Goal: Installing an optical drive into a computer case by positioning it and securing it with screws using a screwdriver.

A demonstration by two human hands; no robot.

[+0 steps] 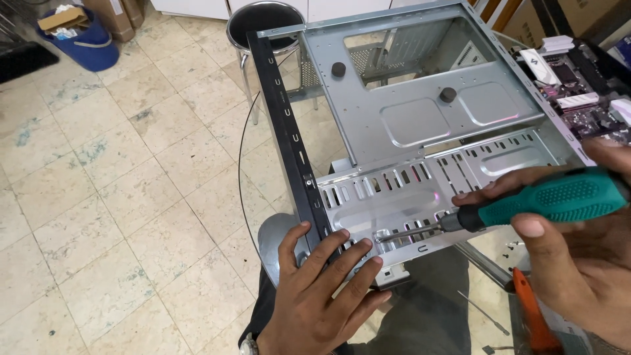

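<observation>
Two bare hands work low in the view, close to the camera. The left hand [325,296] lies flat with fingers spread, pressing on the near corner of a bare metal computer case [420,125], its fingertips touching the black front edge strip [289,131] and the slotted silver panel beside it. It grips nothing; it only steadies the case. A wristwatch [248,345] shows at that wrist.

The right hand [578,263] is closed around the teal handle of a screwdriver [526,204]. The thin metal shaft points left, and its tip touches the slotted panel just beside the left fingertips.

The case rests tilted on a glass desk [486,263], open side up, reaching away from the person. Its silver tray has a large rectangular cutout and two small dark round pieces on it. A motherboard [578,98] lies on the right, just beyond the case. An orange-handled tool [532,315] sits on the glass below the right hand, with a few small screws [509,248] near it.

Through and beyond the desk, a beige tiled floor [98,197] shows. A round black stool with chrome legs [263,23] stands behind the case, and a blue bin [82,39] filled with scraps sits in the far left corner.
</observation>
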